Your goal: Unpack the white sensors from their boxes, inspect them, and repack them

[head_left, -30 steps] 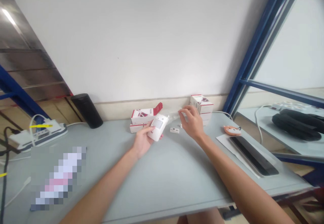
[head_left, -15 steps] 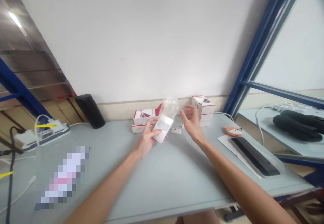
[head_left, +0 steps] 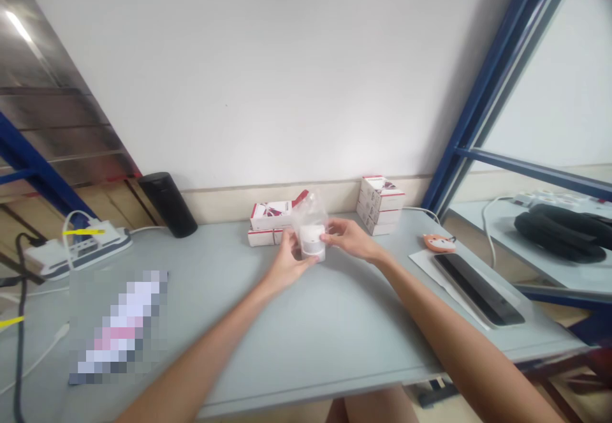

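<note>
A small white device that looks like a motion sensor (head_left: 313,246) is held upright over the back middle of the table, in front of the boxes. A clear plastic bag (head_left: 310,209) bunches up around and above its top. My left hand (head_left: 283,268) is closed around its left side, thumb along the lower front. The fingers of my right hand (head_left: 354,240) are closed on its upper right edge, by the bag. The small white parts seen earlier on the table are hidden behind the right hand and the sensor.
Red-and-white boxes (head_left: 271,215) lie behind my left hand; more boxes (head_left: 381,206) are stacked at the right. A black cylinder (head_left: 168,205) and power strip (head_left: 90,257) stand left. A phone (head_left: 478,289), paper and an orange-white object (head_left: 438,242) lie right.
My right hand has moved left and closed on the sensor. The sensor has turned from tilted to more upright, and the bag is now bunched above it.
</note>
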Motion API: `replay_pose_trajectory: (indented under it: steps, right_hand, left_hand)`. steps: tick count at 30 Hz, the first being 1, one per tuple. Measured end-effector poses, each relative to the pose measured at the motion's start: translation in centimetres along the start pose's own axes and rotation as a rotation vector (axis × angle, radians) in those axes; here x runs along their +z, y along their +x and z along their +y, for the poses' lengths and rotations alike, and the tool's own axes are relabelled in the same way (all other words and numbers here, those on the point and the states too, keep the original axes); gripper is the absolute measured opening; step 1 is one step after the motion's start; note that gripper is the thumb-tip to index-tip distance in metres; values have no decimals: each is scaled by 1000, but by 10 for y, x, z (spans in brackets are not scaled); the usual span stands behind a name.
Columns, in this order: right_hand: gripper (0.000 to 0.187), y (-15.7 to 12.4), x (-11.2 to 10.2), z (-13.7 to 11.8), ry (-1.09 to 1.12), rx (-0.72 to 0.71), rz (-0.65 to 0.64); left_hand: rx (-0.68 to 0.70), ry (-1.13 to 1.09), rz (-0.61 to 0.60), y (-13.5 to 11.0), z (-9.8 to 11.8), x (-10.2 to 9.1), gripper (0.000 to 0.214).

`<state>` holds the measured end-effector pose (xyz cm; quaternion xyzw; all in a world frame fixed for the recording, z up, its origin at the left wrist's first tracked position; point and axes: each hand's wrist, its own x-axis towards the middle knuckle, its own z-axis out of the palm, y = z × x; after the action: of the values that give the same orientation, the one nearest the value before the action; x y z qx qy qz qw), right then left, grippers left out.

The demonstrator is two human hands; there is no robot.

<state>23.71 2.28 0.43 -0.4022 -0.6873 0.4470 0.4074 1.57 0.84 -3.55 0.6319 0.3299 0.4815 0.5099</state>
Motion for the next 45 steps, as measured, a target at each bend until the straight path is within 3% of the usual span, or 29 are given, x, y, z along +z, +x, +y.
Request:
replay_pose_trajectory:
  steps: [3, 6, 10, 13, 18, 23, 27, 30, 33, 39, 42, 45]
  right_hand:
    - [34, -1, -2, -5, -194, -25, -72]
    - [31, -3, -5, -6, -342, -13, -123]
    - [37, -6, -6, -6, -449, -7, -123]
    - [30, -7, -3, -5, -495, -5, -165]
    - [22, -7, 8, 1, -613, 5, -191]
    - [35, -9, 16, 6, -647, 8, -198]
    - [40, -11, 19, 7, -554, -40, -218]
    - [37, -11, 20, 0, -400, -31, -217]
    - [36, -9, 17, -11, -249, 6, -107]
    - [45, -8, 14, -23, 75, -1, 206]
    - [63, -7, 25, -17, 264, 50, 116]
    - [51, -3, 38, -9, 349, 65, 147]
  left_hand:
    - [18, 0, 20, 0, 7, -5, 62]
    - [44, 138, 18, 4, 9, -13, 53]
    - [48, 386, -82, 7, 10, -23, 49]
    - [56, 483, -173, 5, 14, -26, 47]
    - [71, 334, -84, 3, 18, -19, 71]
    - [-69, 279, -111, 1, 16, -9, 62]
    - [-97, 237, -52, 1, 17, -11, 60]
    - [-118, 91, 164, 6, 19, -14, 58]
    - [-127, -134, 301, 12, 23, -17, 56]
    - [-123, -454, 315, 13, 37, -16, 40]
    - [-153, -465, 308, 12, 39, -14, 40]
    - [-143, -426, 302, 12, 37, -15, 42]
